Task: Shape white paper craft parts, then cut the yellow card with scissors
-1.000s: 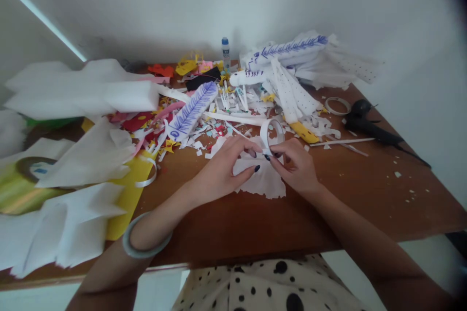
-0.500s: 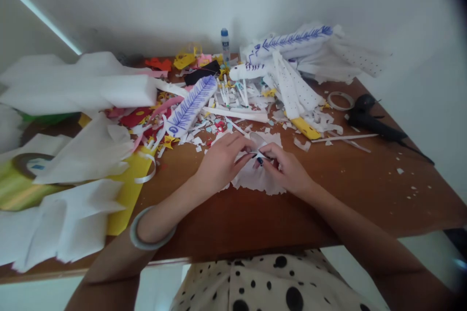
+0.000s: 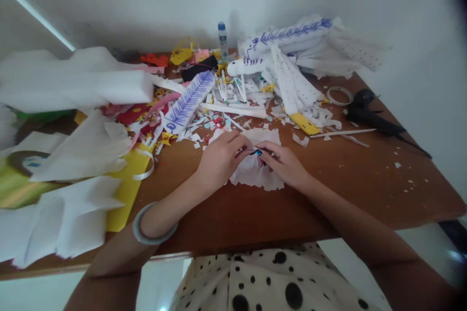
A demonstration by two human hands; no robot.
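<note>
Left hand [image 3: 222, 158] and right hand [image 3: 282, 163] pinch together over ragged white paper piece [image 3: 255, 175], fingertips pressing it flat; black scissors [image 3: 375, 119] at 2 o'clock, untouched.

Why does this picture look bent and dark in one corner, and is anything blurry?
Head view: a wide lens bows the table edges; the top right corner is darkly vignetted. Soft, even light, with a faint shadow on the wall behind the glue bottle. The left hand and right hand are slightly soft, as is the white paper.

Whatever the hands [image 3: 251, 158] pinch over the white paper [image 3: 255, 175] is hidden.
</note>
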